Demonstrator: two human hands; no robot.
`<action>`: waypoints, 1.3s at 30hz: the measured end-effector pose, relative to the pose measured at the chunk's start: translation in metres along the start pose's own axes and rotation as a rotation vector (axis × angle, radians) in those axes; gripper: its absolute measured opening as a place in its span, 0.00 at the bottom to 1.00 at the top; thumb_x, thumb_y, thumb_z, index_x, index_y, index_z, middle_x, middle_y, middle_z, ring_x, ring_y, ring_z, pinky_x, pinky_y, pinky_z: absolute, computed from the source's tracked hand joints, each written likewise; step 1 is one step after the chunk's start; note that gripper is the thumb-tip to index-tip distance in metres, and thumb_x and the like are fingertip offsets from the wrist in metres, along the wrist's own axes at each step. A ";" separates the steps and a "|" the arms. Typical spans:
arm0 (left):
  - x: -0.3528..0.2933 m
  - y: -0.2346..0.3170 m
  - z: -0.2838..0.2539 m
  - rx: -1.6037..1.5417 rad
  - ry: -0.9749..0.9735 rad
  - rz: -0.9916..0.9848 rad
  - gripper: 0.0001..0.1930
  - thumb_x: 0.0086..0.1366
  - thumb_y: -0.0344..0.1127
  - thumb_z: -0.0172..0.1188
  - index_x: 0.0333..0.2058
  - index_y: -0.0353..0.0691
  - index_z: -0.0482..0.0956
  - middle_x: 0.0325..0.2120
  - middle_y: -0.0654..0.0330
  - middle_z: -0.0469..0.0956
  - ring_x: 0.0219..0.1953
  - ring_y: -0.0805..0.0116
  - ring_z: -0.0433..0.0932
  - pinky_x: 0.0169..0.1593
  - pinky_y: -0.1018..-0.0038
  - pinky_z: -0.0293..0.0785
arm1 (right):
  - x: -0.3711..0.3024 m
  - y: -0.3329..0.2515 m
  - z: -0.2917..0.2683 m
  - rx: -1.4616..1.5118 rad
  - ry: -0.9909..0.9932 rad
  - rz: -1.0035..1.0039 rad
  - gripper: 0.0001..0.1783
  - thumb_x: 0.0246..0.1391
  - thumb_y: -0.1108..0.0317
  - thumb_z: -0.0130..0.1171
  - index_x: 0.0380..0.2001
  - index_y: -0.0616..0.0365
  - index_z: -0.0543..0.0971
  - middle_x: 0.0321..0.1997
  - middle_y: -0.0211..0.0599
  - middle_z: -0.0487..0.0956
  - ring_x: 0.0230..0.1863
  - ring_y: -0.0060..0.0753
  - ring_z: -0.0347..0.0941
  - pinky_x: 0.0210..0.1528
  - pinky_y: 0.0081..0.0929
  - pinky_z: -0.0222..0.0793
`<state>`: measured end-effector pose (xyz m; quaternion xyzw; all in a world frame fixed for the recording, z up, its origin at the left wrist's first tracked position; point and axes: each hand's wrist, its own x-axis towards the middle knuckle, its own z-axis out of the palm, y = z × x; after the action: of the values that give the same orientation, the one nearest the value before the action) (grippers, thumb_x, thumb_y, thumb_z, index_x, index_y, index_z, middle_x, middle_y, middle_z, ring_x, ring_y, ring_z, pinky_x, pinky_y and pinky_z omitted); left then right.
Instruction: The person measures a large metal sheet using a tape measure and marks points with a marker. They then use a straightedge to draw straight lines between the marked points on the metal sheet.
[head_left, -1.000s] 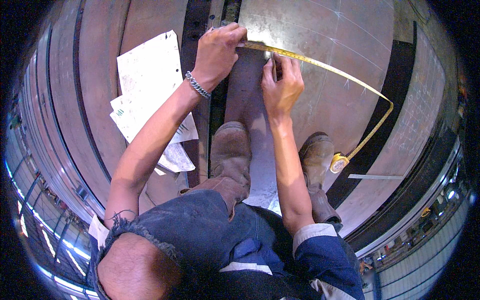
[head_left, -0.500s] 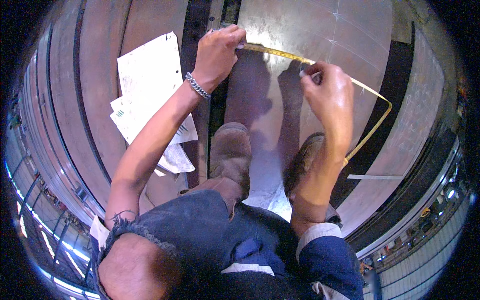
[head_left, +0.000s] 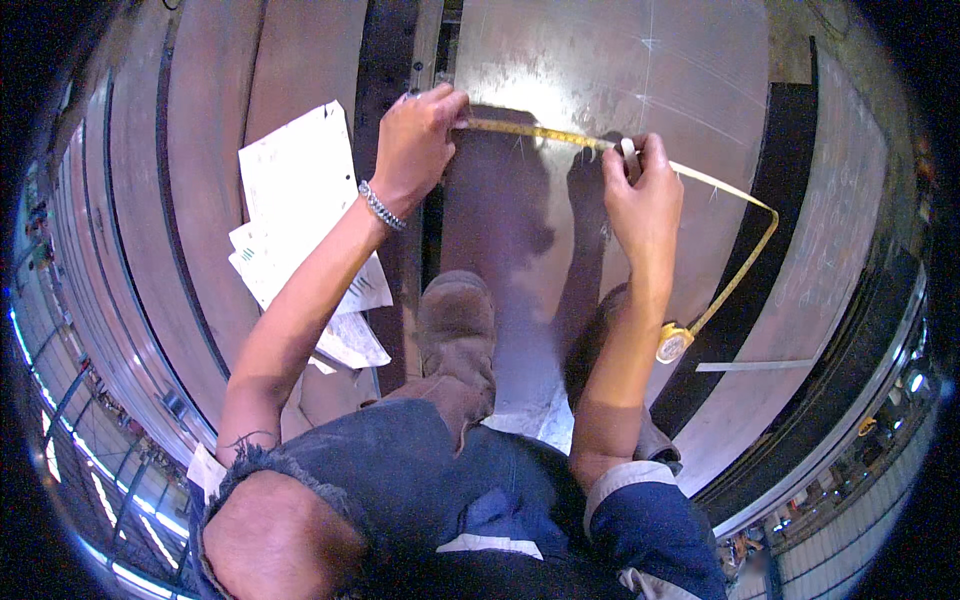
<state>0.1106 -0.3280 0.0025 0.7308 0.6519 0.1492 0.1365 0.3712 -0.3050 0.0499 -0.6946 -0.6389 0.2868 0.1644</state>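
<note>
My left hand (head_left: 415,135) is closed, pinching the end of a yellow tape measure blade (head_left: 545,132) at the left edge of a metal plate (head_left: 560,60). The blade runs across the plate under my right hand (head_left: 645,195). That hand is closed with a stubby white marking piece (head_left: 629,158), which looks like chalk, between its fingers, right at the blade. Past my right hand the blade continues, bends down sharply and runs back to its case (head_left: 674,343), beside my right forearm. Whether the right fingers also grip the blade is hard to tell.
White paper sheets (head_left: 295,190) lie left of my left forearm. My boot (head_left: 455,315) stands on the plate between my arms. Thin pale lines (head_left: 690,105) are drawn on the plate's far part. A flat light strip (head_left: 755,366) lies at the right, past dark gaps between plates.
My right hand has turned, and the white piece now stands upright at the blade. Both hands and the blade sit slightly lower and further left in view. The tape case has come into sight.
</note>
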 end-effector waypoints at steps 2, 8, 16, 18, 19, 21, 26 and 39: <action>-0.001 0.003 -0.001 -0.011 0.004 0.002 0.09 0.57 0.24 0.63 0.38 0.40 0.78 0.35 0.56 0.79 0.38 0.48 0.80 0.42 0.58 0.75 | 0.001 0.008 0.007 0.008 0.058 0.000 0.14 0.55 0.63 0.68 0.35 0.63 0.79 0.24 0.46 0.80 0.25 0.39 0.77 0.32 0.35 0.71; 0.001 0.006 -0.002 -0.038 0.011 -0.025 0.15 0.48 0.18 0.62 0.35 0.40 0.78 0.33 0.56 0.79 0.39 0.51 0.81 0.44 0.60 0.75 | 0.005 0.011 0.017 0.050 0.013 0.034 0.15 0.53 0.63 0.69 0.42 0.57 0.82 0.27 0.47 0.82 0.30 0.48 0.79 0.35 0.41 0.72; 0.001 0.006 0.000 -0.026 0.011 -0.023 0.14 0.49 0.18 0.61 0.35 0.39 0.78 0.33 0.56 0.79 0.39 0.51 0.81 0.45 0.60 0.75 | 0.005 0.008 0.023 0.057 -0.013 0.064 0.13 0.54 0.64 0.67 0.43 0.56 0.82 0.29 0.51 0.84 0.34 0.54 0.83 0.38 0.45 0.75; 0.001 0.007 -0.001 -0.022 0.004 -0.020 0.11 0.52 0.20 0.61 0.35 0.39 0.78 0.33 0.56 0.79 0.39 0.51 0.80 0.43 0.59 0.74 | 0.005 0.008 0.022 0.076 0.005 0.058 0.13 0.55 0.64 0.67 0.42 0.56 0.82 0.29 0.50 0.84 0.34 0.54 0.83 0.37 0.44 0.75; 0.001 0.006 -0.002 -0.021 0.005 -0.016 0.10 0.54 0.21 0.62 0.35 0.39 0.78 0.33 0.56 0.79 0.39 0.50 0.80 0.42 0.59 0.74 | 0.006 0.009 0.022 0.071 0.041 0.042 0.13 0.55 0.64 0.67 0.42 0.57 0.82 0.29 0.51 0.84 0.34 0.55 0.83 0.37 0.44 0.75; 0.002 0.006 -0.005 -0.048 -0.006 -0.028 0.08 0.57 0.23 0.62 0.35 0.40 0.78 0.33 0.56 0.79 0.38 0.49 0.80 0.42 0.58 0.75 | 0.008 0.011 0.022 0.061 0.114 0.009 0.13 0.55 0.64 0.67 0.41 0.57 0.82 0.30 0.51 0.84 0.34 0.55 0.82 0.37 0.43 0.75; 0.019 0.000 -0.037 -0.180 0.107 -0.040 0.05 0.60 0.27 0.63 0.35 0.41 0.80 0.34 0.56 0.80 0.38 0.49 0.81 0.42 0.58 0.76 | 0.024 -0.011 -0.019 0.183 0.250 -0.077 0.13 0.57 0.63 0.67 0.38 0.62 0.83 0.29 0.49 0.84 0.29 0.40 0.82 0.35 0.35 0.74; 0.010 0.009 -0.128 -0.172 0.287 -0.172 0.05 0.61 0.26 0.63 0.37 0.40 0.81 0.31 0.53 0.82 0.38 0.52 0.80 0.44 0.61 0.74 | 0.064 -0.095 -0.255 -0.128 0.448 -0.775 0.17 0.65 0.65 0.64 0.51 0.65 0.81 0.42 0.37 0.86 0.39 0.25 0.80 0.45 0.23 0.74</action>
<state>0.0687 -0.3182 0.1243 0.6293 0.7096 0.2948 0.1165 0.4520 -0.1945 0.2939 -0.4579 -0.8169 0.0066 0.3508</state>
